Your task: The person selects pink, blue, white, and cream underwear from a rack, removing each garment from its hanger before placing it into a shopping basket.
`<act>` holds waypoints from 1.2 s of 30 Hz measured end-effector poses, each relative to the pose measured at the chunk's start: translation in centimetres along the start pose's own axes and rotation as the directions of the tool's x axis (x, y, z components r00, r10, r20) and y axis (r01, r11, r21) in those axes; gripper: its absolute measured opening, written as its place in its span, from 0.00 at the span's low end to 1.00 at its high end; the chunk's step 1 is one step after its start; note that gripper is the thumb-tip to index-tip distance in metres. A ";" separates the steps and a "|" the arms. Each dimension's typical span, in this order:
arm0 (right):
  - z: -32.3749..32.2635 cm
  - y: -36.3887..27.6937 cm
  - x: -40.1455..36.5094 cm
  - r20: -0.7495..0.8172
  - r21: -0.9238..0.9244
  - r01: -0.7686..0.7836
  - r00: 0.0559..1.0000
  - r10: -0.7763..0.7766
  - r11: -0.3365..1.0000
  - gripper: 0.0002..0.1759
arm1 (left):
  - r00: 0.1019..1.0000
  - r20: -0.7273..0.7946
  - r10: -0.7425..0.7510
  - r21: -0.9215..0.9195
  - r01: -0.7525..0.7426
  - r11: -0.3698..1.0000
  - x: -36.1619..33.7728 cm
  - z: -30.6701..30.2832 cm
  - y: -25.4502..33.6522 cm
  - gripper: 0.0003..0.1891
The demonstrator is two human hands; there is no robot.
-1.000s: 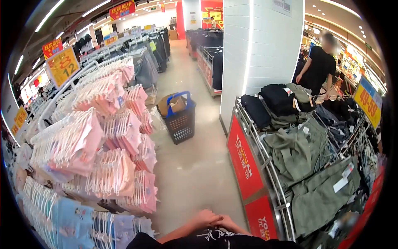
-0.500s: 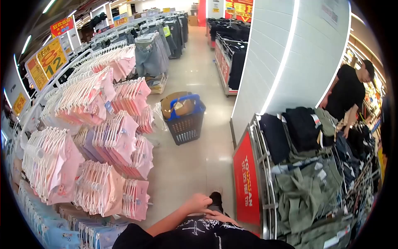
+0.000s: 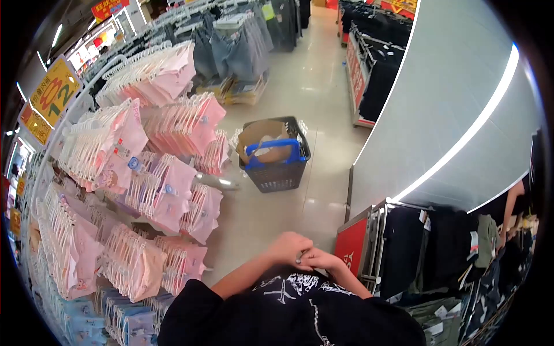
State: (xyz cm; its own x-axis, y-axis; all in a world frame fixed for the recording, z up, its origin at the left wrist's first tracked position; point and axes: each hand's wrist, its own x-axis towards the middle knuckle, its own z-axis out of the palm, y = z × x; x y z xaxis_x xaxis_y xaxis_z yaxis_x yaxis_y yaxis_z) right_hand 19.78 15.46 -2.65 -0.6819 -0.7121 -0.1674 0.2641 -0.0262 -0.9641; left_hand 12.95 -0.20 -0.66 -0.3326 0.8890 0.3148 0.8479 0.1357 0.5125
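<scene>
My left hand [image 3: 288, 248] and my right hand [image 3: 318, 259] meet in front of my black shirt, fingers closed. A small shiny thing [image 3: 299, 258] shows where they touch; what it is, and which hand has it, I cannot make out. Beyond them on the floor stands a dark perforated basket [image 3: 277, 176] with a blue handle [image 3: 277, 147]. Brown cardboard [image 3: 261, 132] and crumpled wrapping lie inside it. Neither hand touches the basket.
On the left, a curved rack holds pink garments [image 3: 167, 72] on white hangers, with blue ones below. A pillar [image 3: 456, 86] stands right, beside a rack of dark and green clothes [image 3: 404, 248]. A person's arm [image 3: 510, 210] reaches toward the clothes at far right.
The view has shifted; the basket and pillar appear further right. Both my hands are higher in the picture and still together. Less of the other person shows.
</scene>
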 end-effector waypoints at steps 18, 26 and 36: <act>-27.3 -9.5 14.9 -0.113 0.289 0.001 0.993 0.033 0.957 0.18 | 0.960 -0.267 -0.083 0.020 0.092 0.996 15.4 -9.2 -26.1 0.21; -37.4 -8.9 19.4 -0.595 0.424 0.214 0.798 0.093 0.880 0.19 | 0.563 -0.302 -0.770 -0.080 0.789 0.609 14.8 -14.2 -45.0 0.09; -49.5 -1.0 21.6 -0.529 0.470 -0.234 0.697 0.484 0.851 0.13 | 0.274 0.083 -0.958 -0.143 0.955 0.261 15.5 3.9 -58.9 0.19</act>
State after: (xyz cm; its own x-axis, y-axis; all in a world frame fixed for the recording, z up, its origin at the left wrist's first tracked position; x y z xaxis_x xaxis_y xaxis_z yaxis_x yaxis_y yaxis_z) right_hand -28.96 34.86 -15.51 -0.7081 -0.1384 -0.6924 0.7053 -0.1853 -0.6842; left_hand -40.51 7.32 -29.08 -0.8694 0.1501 -0.4709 -0.1552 0.8217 0.5484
